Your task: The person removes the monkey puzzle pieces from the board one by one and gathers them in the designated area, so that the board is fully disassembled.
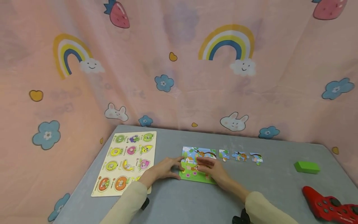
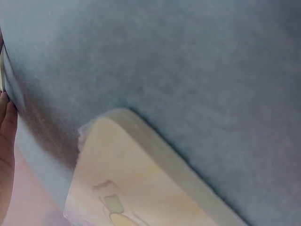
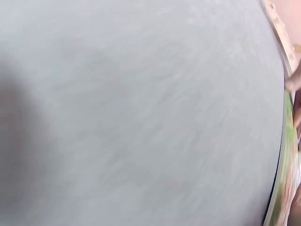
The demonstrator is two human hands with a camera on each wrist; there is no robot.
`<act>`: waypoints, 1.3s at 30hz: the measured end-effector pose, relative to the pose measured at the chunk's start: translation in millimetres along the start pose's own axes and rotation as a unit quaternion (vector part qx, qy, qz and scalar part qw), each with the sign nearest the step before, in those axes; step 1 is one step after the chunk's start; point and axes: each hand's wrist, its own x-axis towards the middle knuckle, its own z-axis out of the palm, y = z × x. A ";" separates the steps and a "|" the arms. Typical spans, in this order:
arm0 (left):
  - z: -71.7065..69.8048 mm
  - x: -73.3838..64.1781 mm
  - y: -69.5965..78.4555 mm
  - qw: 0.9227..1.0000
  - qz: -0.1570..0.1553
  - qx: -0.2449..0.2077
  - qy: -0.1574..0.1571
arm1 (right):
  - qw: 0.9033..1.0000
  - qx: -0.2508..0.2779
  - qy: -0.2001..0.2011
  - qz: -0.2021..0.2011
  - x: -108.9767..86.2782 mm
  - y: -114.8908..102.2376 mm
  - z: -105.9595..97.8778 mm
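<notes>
A small jigsaw puzzle (image 1: 202,179) with a green meadow, a house and a blue sky lies flat at the middle of the grey table. My left hand (image 1: 165,169) is at its left edge, thumb and fingers spread apart and touching the border. Over the right half of the picture reaches my right hand (image 1: 216,171), its fingers extended and hiding part of it. I cannot tell whether a piece is under those fingertips. To the right lie loose puzzle pieces: one with sky (image 1: 224,154), one with an orange animal (image 1: 240,156) and one with a branch (image 1: 256,158).
A cream fruit puzzle board (image 1: 123,161) lies on the left, close to the left forearm; its corner (image 2: 127,141) shows in the left wrist view. Farther right are a green block (image 1: 306,167) and a red game controller (image 1: 331,205). A pink printed curtain (image 1: 179,102) hangs behind the table.
</notes>
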 end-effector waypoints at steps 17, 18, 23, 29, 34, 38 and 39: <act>-2.1 1.2 1.1 1.000 -0.006 -0.010 -0.007 | 0.992 -0.111 0.068 0.000 26.8 0.0 22.8; -2.2 1.1 1.3 1.000 -0.007 -0.011 -0.007 | 0.990 -0.120 0.070 0.000 27.4 -0.7 23.3; -2.1 0.3 2.2 1.000 -0.009 -0.019 -0.006 | 0.983 -0.164 0.082 -0.002 30.3 -1.8 25.6; -1.4 0.8 0.7 1.000 -0.008 -0.021 -0.004 | 0.975 -0.199 0.077 -0.061 28.6 -3.8 25.7; -1.2 1.1 -0.1 1.000 -0.009 -0.019 -0.003 | 0.976 -0.192 0.081 -0.068 29.6 -4.9 27.0; -0.7 1.3 -0.5 1.000 -0.010 -0.015 -0.004 | 0.978 -0.181 0.095 -0.032 32.2 -5.9 30.3; -0.6 1.2 -0.4 1.000 -0.011 -0.015 -0.005 | 0.979 -0.177 0.099 -0.026 32.5 -6.5 31.3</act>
